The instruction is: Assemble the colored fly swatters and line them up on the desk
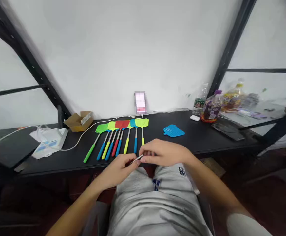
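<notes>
My left hand (119,168) and my right hand (163,152) meet just in front of the black table's edge (59,165), above my lap. Both are closed on a thin silver metal rod (136,159) that runs between them, the left pinching its near end. On the table just beyond lies a row of several fly swatters (119,134) with green, yellow, red and blue heads, metal shafts and coloured grips. A loose blue swatter head (173,130) lies to the right of the row, apart from it.
A phone (140,102) leans against the white wall with a white cable running left. A small cardboard box (79,120) and plastic bags (48,139) lie at the left. Bottles and snack bags (213,109) stand at the right beside black shelf posts.
</notes>
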